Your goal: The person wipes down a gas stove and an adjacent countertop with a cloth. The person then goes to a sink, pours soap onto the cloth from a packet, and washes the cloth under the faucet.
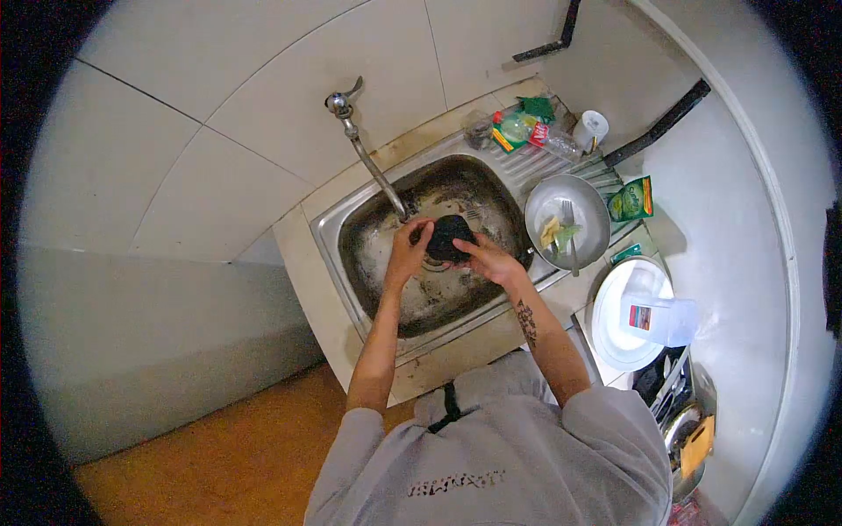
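Observation:
Over the metal sink (pixel 360 302), both hands hold a small black rounded object (pixel 450 237), possibly a bowl or cup; its exact kind is not clear. My left hand (pixel 409 249) grips its left side, just below the spout of the faucet (pixel 375 167). On the right side, my right hand (pixel 491 261) has its thumb and fingers closed on the edge. The fingers beneath the object are hidden. Behind it, the drain (pixel 433 266) is partly covered. Dark stains mark the sink's walls and bottom.
Right of the sink stands a metal pan (pixel 561 195) with a fork and food scraps. Behind it lie a plastic bottle (pixel 551 138), a green scouring pad (pixel 537 109) and a white cup (pixel 591 129). A green pouch (pixel 631 200), white lid (pixel 614 337) and clear plastic container (pixel 671 321) sit farther right.

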Action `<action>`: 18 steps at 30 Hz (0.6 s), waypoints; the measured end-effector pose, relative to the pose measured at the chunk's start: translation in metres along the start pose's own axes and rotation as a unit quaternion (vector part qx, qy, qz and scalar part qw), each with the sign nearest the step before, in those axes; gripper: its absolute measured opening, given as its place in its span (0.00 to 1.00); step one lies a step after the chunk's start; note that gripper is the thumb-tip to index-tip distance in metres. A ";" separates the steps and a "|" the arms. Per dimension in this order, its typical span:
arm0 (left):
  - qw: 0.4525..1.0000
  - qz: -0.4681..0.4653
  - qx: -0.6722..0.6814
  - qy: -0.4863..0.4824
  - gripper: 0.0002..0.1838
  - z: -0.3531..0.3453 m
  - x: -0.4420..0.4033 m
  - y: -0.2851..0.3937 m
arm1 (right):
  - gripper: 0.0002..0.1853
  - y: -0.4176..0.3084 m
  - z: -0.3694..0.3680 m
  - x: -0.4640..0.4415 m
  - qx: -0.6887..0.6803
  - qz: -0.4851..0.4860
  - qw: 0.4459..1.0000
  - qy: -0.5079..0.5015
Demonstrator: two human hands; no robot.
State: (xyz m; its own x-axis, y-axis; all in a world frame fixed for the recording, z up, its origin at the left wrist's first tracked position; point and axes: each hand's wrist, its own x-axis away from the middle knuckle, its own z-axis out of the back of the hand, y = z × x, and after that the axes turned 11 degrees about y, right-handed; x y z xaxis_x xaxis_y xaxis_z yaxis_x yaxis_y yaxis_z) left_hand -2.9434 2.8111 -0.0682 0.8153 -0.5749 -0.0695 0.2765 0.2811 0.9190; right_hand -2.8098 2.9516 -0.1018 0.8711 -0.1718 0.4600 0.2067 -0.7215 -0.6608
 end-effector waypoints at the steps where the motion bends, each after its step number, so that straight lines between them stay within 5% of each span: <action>1: 0.999 0.027 0.037 -0.001 0.13 -0.001 0.002 0.004 | 0.31 -0.005 -0.005 0.003 -0.005 0.003 1.000 -0.014; 9: 0.995 0.034 0.091 -0.013 0.21 -0.006 0.010 0.013 | 0.35 0.009 0.018 -0.016 0.088 -0.011 0.994 0.070; 14: 0.996 -0.080 0.032 0.004 0.13 -0.007 0.007 -0.009 | 0.39 0.014 0.018 -0.021 0.054 -0.015 0.996 0.070; 16: 0.997 -0.069 0.018 0.003 0.11 -0.006 0.006 -0.006 | 0.25 0.019 0.017 -0.026 0.069 0.019 0.990 0.124; 18: 0.998 -0.057 0.006 0.000 0.09 -0.007 0.008 -0.004 | 0.24 0.016 0.017 -0.024 0.050 -0.006 0.993 0.109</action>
State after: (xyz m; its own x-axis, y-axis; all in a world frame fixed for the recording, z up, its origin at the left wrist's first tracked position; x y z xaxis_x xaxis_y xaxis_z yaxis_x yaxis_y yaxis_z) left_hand -2.9347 2.8108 -0.0747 0.7796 -0.6018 -0.1733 0.3604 0.2048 0.9101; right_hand -2.8198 2.9554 -0.1338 0.7529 -0.3133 0.5787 0.2686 -0.6564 -0.7049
